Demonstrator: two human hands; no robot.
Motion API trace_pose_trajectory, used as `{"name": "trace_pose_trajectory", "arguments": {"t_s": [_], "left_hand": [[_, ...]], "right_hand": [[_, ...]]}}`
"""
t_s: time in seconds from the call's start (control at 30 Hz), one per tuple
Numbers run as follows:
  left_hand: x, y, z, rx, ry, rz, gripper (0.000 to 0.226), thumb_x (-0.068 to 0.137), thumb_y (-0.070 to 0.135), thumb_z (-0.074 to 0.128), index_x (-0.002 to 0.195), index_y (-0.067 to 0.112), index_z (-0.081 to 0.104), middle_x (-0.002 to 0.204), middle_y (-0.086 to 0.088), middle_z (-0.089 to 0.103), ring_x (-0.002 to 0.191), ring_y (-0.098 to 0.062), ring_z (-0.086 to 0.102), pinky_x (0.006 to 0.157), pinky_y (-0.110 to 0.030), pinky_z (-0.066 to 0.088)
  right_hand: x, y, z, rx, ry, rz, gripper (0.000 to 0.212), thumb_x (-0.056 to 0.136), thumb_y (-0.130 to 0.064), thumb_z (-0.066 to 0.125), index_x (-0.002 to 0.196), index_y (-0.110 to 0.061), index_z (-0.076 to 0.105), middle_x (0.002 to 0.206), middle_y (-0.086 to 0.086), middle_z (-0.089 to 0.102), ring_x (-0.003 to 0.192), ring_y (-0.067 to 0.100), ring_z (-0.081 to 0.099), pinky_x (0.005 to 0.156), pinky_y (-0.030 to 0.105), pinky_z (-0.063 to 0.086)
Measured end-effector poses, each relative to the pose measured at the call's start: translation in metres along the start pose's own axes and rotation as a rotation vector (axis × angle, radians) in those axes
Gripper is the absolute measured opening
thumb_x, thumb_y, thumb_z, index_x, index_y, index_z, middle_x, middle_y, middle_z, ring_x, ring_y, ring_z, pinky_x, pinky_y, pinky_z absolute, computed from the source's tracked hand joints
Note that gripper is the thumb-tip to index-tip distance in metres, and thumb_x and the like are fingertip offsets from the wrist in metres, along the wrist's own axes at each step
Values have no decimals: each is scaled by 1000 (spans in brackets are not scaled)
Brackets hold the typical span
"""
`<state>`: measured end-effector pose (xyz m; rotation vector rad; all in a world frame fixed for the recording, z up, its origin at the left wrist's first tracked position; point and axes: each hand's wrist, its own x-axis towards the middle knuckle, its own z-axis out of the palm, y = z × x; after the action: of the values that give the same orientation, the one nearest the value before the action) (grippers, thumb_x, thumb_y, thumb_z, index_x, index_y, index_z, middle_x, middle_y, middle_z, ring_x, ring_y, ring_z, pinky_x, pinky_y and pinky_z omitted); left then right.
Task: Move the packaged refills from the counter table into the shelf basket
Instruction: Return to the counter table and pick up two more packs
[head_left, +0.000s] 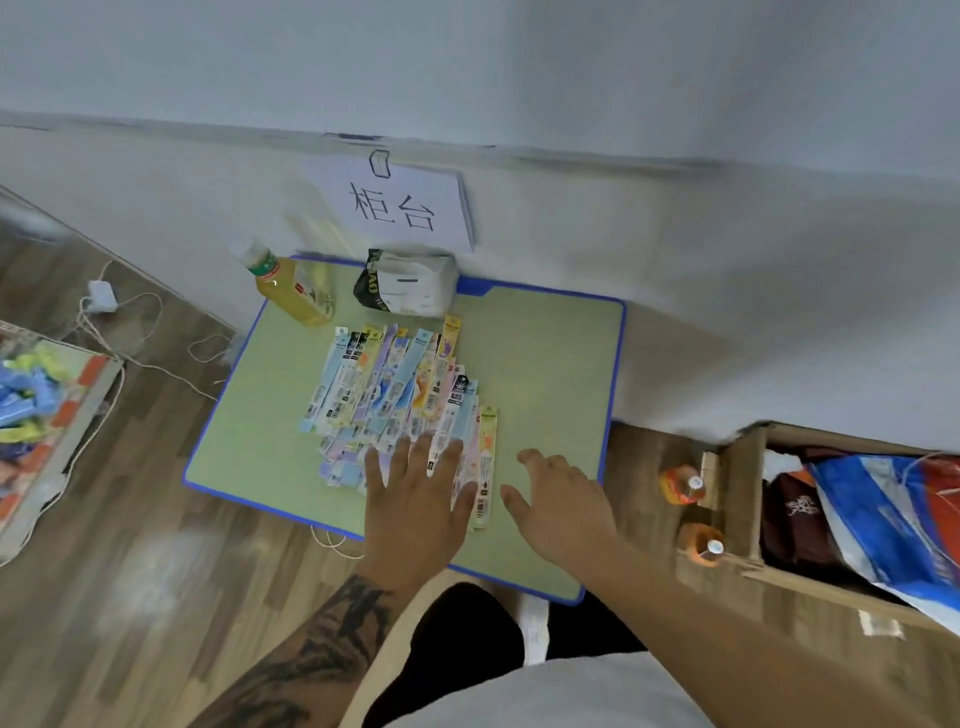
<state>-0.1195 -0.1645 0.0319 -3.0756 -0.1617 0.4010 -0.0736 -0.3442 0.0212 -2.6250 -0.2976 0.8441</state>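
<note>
Several long, narrow packaged refills (395, 387) in pastel wrappers lie fanned out in a heap on the green, blue-edged counter table (550, 364). My left hand (418, 499) lies flat with spread, straight fingers on the near end of the heap. My right hand (563, 501) hovers just right of the heap over bare table, fingers loosely curled, holding nothing. The shelf basket cannot be made out with certainty; a container (31, 395) with blue and yellow items shows at the left edge.
A bottle of yellow drink (285, 286) and a white pack (408, 283) stand at the table's back edge under a paper sign (395, 205). A cardboard box (841, 514) with bags and two orange bottles (691, 512) sits right. Cables (130, 338) trail over the wooden floor.
</note>
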Motion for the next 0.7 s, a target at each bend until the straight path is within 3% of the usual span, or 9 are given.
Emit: {"name": "trace_pose_trajectory", "arguments": {"t_s": [0.2,0.3,0.5,0.6,0.7], "left_hand": [[34,-24,12,35,-41,101,59,100,57,34,146,27,55,151,-13,54,144,-39,44,118,-69,22],[54,-38,18,88,-49,236,59,101,56,31,147,26,55,152,-15,53,144,-41,44,118,-70,18],[88,-68,17,134,-81,514,58,102,55,34,148,25,52,156,-15,47,147,-41,40,118,-72,14],[103,-78,18,118,-108,596,60,101,55,29,147,24,53,156,-15,47,146,-42,40,119,-71,9],[111,-88,23,108,-154,653,56,102,55,36,146,25,53,157,-14,47,148,-41,37,120,-70,7]], "right_hand": [[51,-18,25,150,-89,195,50,101,-62,42,129,-21,47,119,7,63,112,31,62,93,44,49],[65,-26,40,137,-34,334,49,98,-64,46,121,-20,51,118,4,63,113,29,61,94,43,46],[71,-46,57,116,-7,512,29,103,-41,48,116,-16,56,119,5,59,113,29,59,95,44,44],[78,-61,60,222,30,590,27,101,-40,47,111,-18,59,113,4,60,109,30,60,93,43,45],[83,-73,66,212,82,667,23,100,-36,51,110,-18,61,110,3,61,106,29,61,89,41,47]]}}
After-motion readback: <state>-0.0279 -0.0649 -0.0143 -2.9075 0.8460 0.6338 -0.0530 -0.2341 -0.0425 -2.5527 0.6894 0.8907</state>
